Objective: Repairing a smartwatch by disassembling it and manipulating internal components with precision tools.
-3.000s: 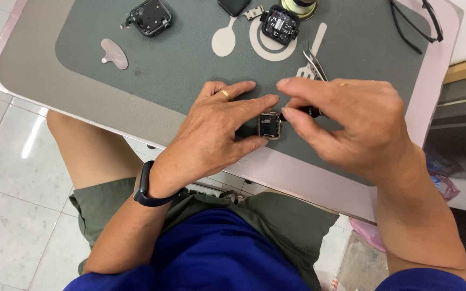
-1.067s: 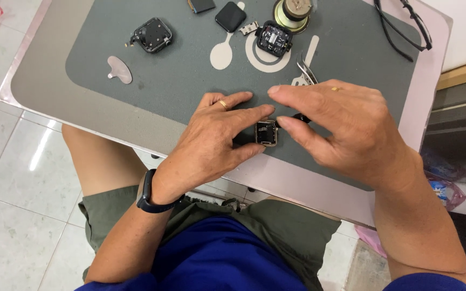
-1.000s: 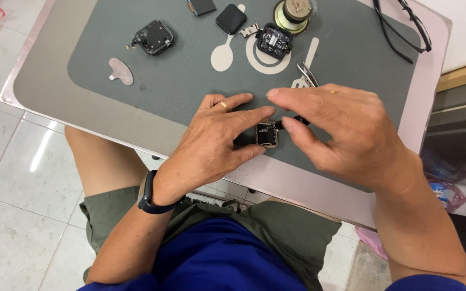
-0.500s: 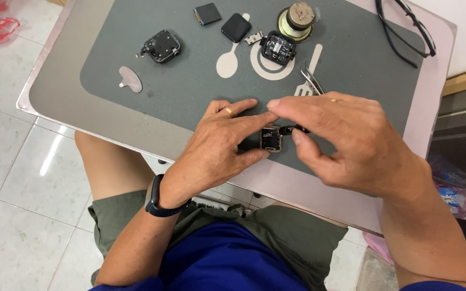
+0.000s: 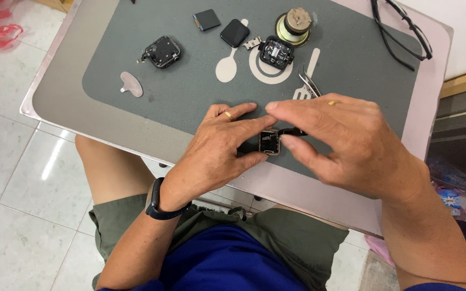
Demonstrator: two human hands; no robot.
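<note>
Both hands are working at frame centre over the grey mat [image 5: 190, 102] on the desk [image 5: 55, 102]. Left hand [image 5: 217, 148] is pinching the small square watch case [image 5: 269, 143]; right hand [image 5: 346, 143] is gripping its other side with thumb and forefinger. Tweezers [image 5: 308, 83] are lying just above.

left hand [image 5: 219, 148]: gold ring on one finger; dark band, probably a watch, at the wrist
right hand [image 5: 346, 143]: gold ring on one finger; bare wrist and forearm
torso: blue shirt, short sleeves
legs: olive-green shorts, bare knee
</note>
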